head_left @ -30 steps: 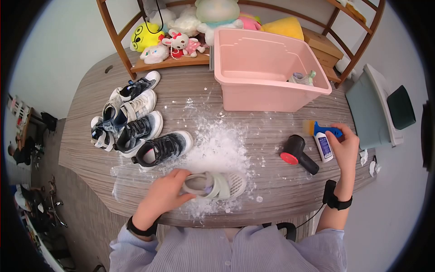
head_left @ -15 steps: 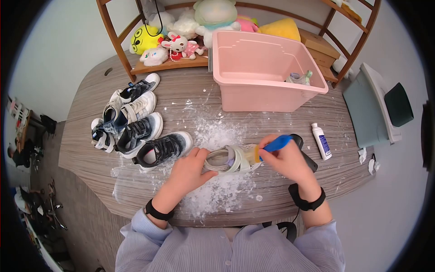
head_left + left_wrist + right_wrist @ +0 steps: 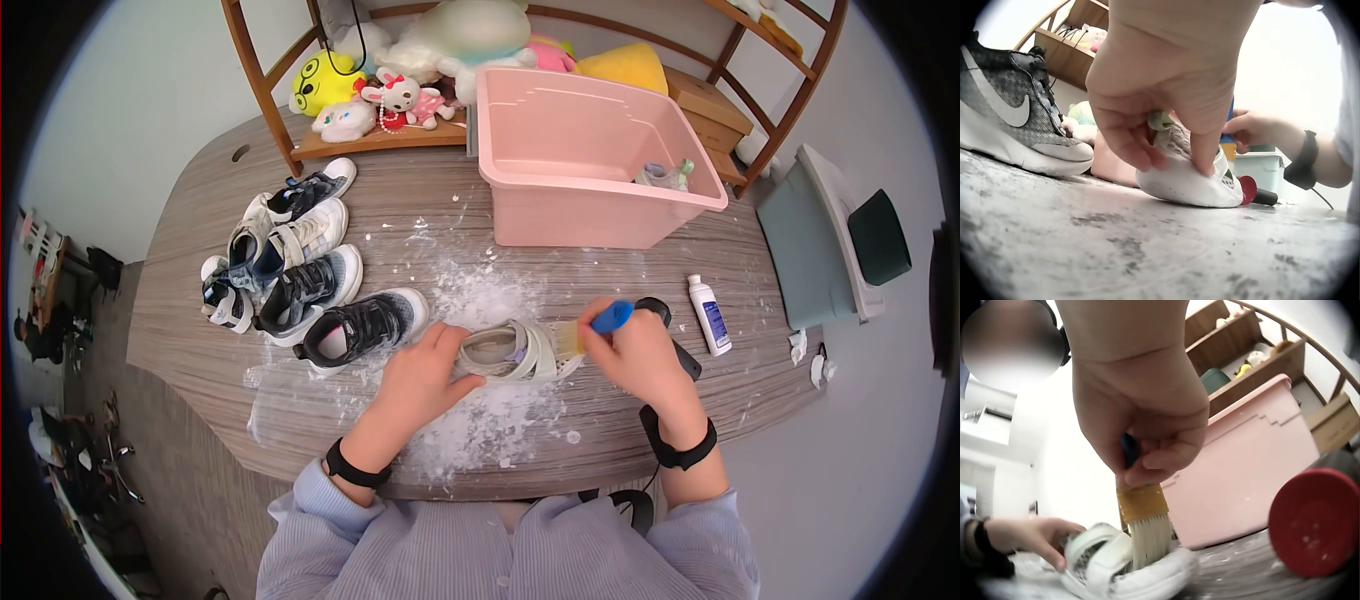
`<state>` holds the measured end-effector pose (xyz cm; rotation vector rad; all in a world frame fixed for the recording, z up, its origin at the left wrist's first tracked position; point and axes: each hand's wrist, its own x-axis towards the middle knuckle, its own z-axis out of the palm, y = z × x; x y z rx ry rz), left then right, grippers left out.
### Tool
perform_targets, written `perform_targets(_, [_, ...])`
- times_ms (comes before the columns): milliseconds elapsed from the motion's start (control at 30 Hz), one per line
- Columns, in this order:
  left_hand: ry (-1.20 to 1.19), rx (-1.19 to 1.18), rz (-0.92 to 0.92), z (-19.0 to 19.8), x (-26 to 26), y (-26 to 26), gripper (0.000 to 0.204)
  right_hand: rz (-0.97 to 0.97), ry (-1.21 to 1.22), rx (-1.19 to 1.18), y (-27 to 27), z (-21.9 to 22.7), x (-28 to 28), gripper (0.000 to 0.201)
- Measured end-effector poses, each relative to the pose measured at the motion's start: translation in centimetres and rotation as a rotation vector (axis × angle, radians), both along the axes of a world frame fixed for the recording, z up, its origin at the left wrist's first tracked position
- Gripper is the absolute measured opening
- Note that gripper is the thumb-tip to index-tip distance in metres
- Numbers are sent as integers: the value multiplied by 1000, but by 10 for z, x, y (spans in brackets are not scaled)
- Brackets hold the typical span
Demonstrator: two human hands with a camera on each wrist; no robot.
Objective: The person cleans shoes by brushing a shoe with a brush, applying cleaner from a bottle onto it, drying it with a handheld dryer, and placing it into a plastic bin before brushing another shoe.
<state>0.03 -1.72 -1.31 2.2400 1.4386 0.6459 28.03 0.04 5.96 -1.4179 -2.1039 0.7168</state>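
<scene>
A pale strapped shoe [image 3: 510,352] stands upright on the powdery table, its toe to the right. The left hand [image 3: 424,374] grips its heel end; in the left wrist view the thumb and fingers of the left hand [image 3: 1166,94] lie on either side of the shoe [image 3: 1188,181]. In the right hand [image 3: 640,352] is a brush with a blue handle [image 3: 612,317]. The right wrist view shows the right hand [image 3: 1141,419] pinching it just above its yellow band [image 3: 1142,502], bristles [image 3: 1150,540] down on the toe part of the shoe [image 3: 1100,562].
Several other shoes [image 3: 310,285] stand at the left. A pink bin [image 3: 570,215] sits at the back before a shelf with plush toys [image 3: 400,95]. Beyond the right hand are a black hand-held device [image 3: 686,362] and a white bottle [image 3: 710,315]. White powder [image 3: 470,430] covers the table's middle.
The right hand has brought the brush from beside the bottle leftward onto the shoe. The left hand and shoe have moved up and to the right, away from the table's front edge.
</scene>
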Motion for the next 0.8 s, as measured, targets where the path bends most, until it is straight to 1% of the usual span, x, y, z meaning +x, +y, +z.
perform_targets(67, [-19, 26, -6, 0, 1, 0, 51, -114, -199, 83, 4, -1, 2, 11])
perform_targets(100, [-4, 134, -34, 1, 2, -1, 48, -110, -199, 86, 5, 3, 1, 11])
perform_targets(133, [11, 241, -64, 0, 4, -2, 46, -150, -127, 119, 6, 10, 0, 13])
perform_targets(167, [11, 239, -66, -1, 6, -4, 46, -191, -55, 152, 5, 13, -2, 15])
perform_targets(200, [45, 303, -79, -3, 8, -6, 41, -194, -55, 151, 6, 12, -5, 15])
perform_targets(233, [79, 368, -92, -4, 10, -8, 37, -195, 172, 135, 7, 10, -10, 17])
perform_targets(267, [80, 370, -96, -7, 11, -8, 37, -194, 400, 119, 7, 8, -16, 19])
perform_targets(300, [96, 429, -116, -10, 12, -8, 33, -198, 401, 120, 6, 8, -24, 19])
perform_targets(333, [112, 487, -136, -11, 13, -8, 28, -94, 538, -40, 2, 7, -33, 20])
perform_targets(367, [114, 487, -139, -11, 14, -9, 28, 15, 673, -201, -1, 6, -39, 21])
perform_targets(400, [112, 536, -165, -10, 15, -10, 20, 13, 677, -200, -3, 3, -41, 21])
perform_targets(433, [111, 583, -191, -9, 16, -10, 12, 56, 541, -209, -4, -3, -43, 20])
perform_targets(467, [113, 583, -192, -8, 16, -10, 12, 99, 405, -217, -4, -9, -44, 19])
perform_targets(500, [108, 583, -195, -7, 16, -10, 12, 112, 342, -144, -4, -12, -39, 16])
perform_targets(533, [103, 583, -195, -7, 16, -10, 12, 116, 344, -146, -5, -10, -32, 16])
perform_targets(600, [92, 572, -191, -9, 16, -10, 12, -29, 6, 89, -9, 0, -16, 13])
perform_targets(633, [78, 565, -194, -10, 16, -9, 12, -28, 3, 87, -8, 3, -2, 13])
perform_targets(667, [74, 564, -193, -12, 16, -8, 12, -156, -192, 151, -5, 6, 13, 12])
perform_targets(700, [65, 535, -177, -15, 15, -8, 19, -284, -387, 215, -4, 10, 21, 12])
perform_targets(733, [57, 505, -162, -16, 15, -7, 27, -287, -391, 215, -6, 13, 22, 12])
perform_targets(800, [41, 503, -160, -15, 16, -6, 28, -334, -129, 139, -11, 28, 22, 12])
